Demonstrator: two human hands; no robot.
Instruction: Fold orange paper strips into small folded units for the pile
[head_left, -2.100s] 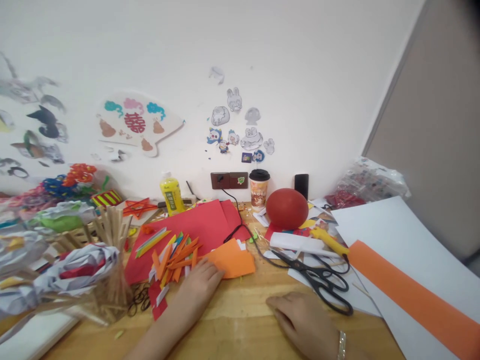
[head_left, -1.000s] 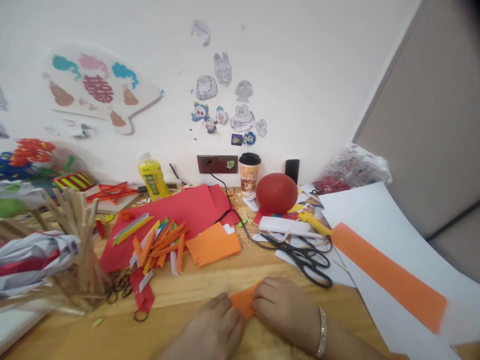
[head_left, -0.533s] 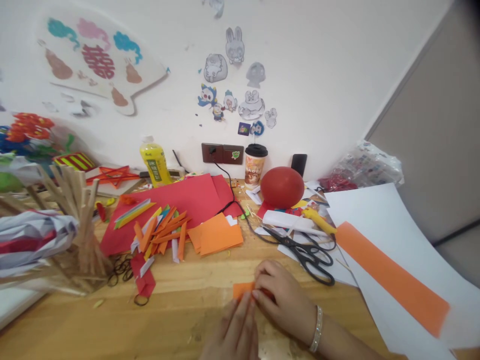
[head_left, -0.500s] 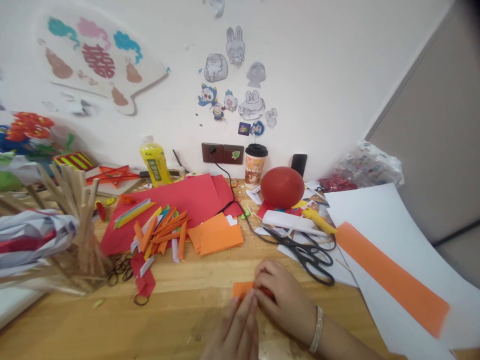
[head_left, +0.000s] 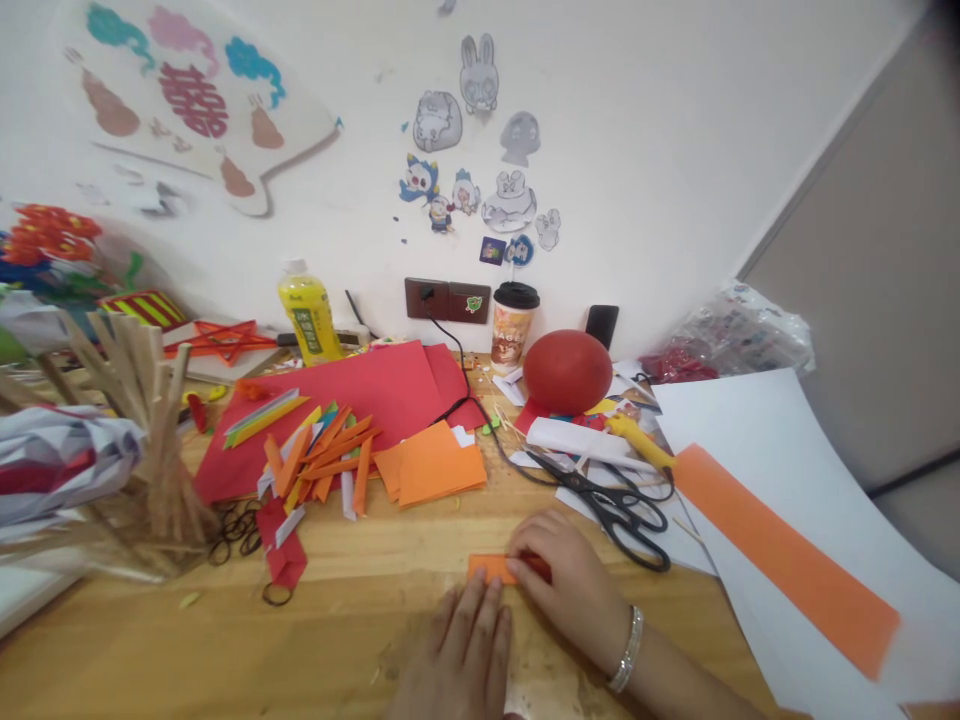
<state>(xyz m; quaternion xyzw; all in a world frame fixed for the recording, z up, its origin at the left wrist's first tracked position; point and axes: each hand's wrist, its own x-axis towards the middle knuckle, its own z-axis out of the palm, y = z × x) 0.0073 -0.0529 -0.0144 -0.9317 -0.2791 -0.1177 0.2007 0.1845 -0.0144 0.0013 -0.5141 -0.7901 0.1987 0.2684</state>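
Orange paper strip (head_left: 491, 568) on wooden tabletop (head_left: 300, 640), near side. Left hand (head_left: 461, 655): fingers outstretched, slightly parted, tips against strip. Right hand (head_left: 571, 585): fingers curled, pinching right end.

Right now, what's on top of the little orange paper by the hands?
Fingers of the left hand and right hand are on the orange paper. Its far left corner shows; the parts beneath them are covered.

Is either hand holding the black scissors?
No, the left hand and the right hand are both at the small orange paper, and the black scissors lie apart from them.
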